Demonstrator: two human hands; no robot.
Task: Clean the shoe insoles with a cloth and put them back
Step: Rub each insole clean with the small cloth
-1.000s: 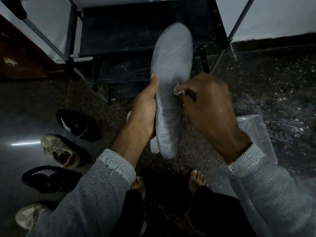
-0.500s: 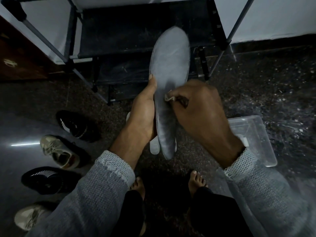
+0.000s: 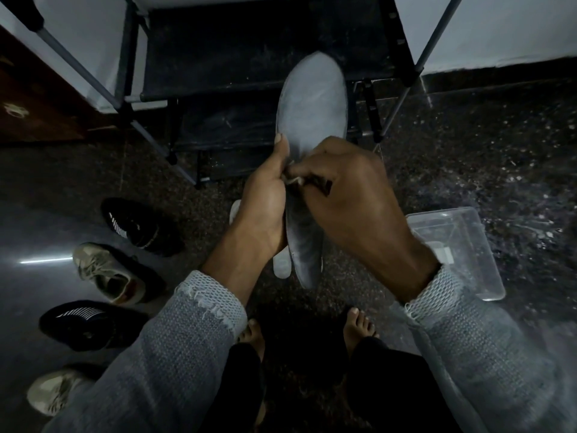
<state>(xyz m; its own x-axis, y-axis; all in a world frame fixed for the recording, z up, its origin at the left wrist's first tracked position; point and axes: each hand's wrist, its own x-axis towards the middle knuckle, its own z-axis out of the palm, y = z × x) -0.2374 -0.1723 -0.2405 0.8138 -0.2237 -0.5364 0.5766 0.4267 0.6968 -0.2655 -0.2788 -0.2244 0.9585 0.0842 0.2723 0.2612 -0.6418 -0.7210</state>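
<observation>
Between the hands, left hand (image 3: 265,210) grips the grey insole's (image 3: 312,101) edge; right hand (image 3: 349,201) pinches a cloth (image 3: 293,179) against it.

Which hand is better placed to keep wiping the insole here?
Right. The right hand already pinches the cloth against the insole, while the left hand grips the insole's edge to steady it.

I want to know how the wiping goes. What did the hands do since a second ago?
The right hand, pinching the cloth, slid down the grey insole and across to its left edge, ending beside the left hand. The left hand kept holding the insole upright. The shoes and the plastic box stayed put.
</observation>
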